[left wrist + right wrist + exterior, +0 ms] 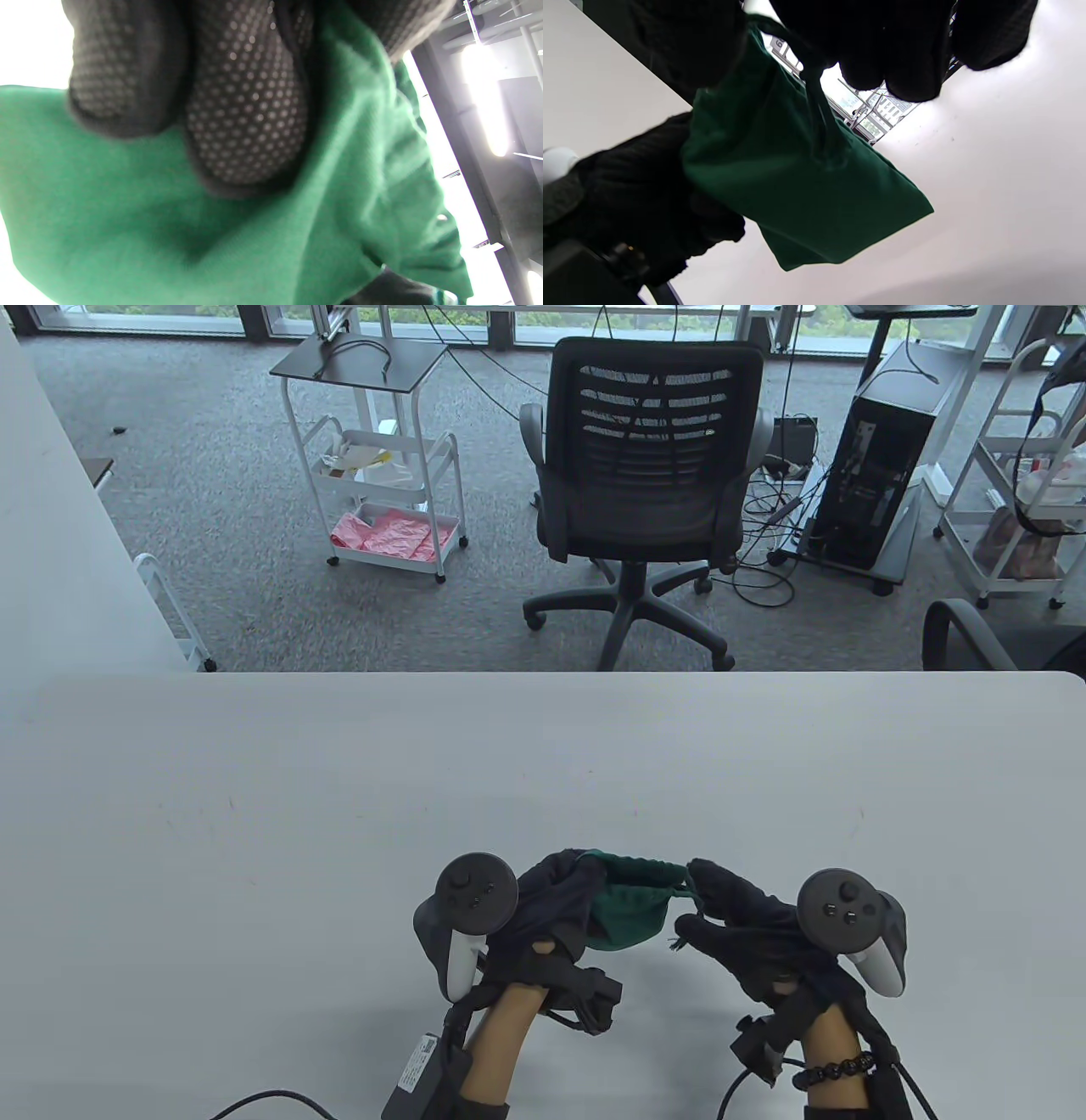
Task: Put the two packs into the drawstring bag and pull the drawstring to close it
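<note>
A small green drawstring bag point(628, 908) hangs between both hands, held above the white table point(339, 814) near its front edge. My left hand point(551, 899) grips the bag's left side, its fingers point(246, 127) curled over the green cloth point(127, 220). My right hand point(721, 908) pinches the drawstring point(691, 891) at the bag's right end. In the right wrist view the bag point(797, 186) dangles below my right hand's fingertips point(903, 63), with the cord point(818, 106) running up into them. The bag's mouth looks gathered. No pack is visible.
Beyond the table's far edge stand an office chair point(645, 475), a white trolley point(382, 475) and a computer tower point(882, 466) on the carpet. The table stretches bare to the left, right and far side of my hands.
</note>
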A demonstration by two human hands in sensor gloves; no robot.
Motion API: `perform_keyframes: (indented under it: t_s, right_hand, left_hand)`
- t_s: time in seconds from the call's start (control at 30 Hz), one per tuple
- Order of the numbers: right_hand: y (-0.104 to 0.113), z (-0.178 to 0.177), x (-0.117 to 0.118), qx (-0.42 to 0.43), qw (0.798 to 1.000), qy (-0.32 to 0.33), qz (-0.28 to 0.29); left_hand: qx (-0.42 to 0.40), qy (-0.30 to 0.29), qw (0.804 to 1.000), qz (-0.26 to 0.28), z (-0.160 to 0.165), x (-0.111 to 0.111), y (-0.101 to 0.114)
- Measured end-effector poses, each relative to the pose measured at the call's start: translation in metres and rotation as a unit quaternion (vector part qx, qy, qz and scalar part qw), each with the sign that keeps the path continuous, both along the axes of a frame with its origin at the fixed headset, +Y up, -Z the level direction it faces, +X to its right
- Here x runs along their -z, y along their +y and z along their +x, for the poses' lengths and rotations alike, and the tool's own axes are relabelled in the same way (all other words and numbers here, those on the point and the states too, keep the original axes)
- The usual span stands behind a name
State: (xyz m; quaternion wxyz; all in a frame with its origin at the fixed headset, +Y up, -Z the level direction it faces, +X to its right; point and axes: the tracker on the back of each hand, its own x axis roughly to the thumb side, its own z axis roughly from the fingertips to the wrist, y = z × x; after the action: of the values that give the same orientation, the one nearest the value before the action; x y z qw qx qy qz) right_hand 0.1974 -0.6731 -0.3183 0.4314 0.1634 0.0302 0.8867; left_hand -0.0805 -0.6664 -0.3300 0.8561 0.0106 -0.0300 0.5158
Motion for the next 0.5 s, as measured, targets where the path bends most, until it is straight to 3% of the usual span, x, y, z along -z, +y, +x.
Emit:
perform_keyframes:
  t_s: [0.3, 0.5]
  right_hand:
    - [0.004, 0.007, 0.001, 0.046, 0.999, 0.024, -0.013]
    - [0.011, 0.015, -0.001, 0.043, 0.998, -0.023, 0.036]
  left_hand:
    - [0.022, 0.02, 0.999, -0.02, -0.012, 0.003, -0.008]
    - [0.025, 0.026, 0.999, -0.033, -0.016, 0.001, -0.013]
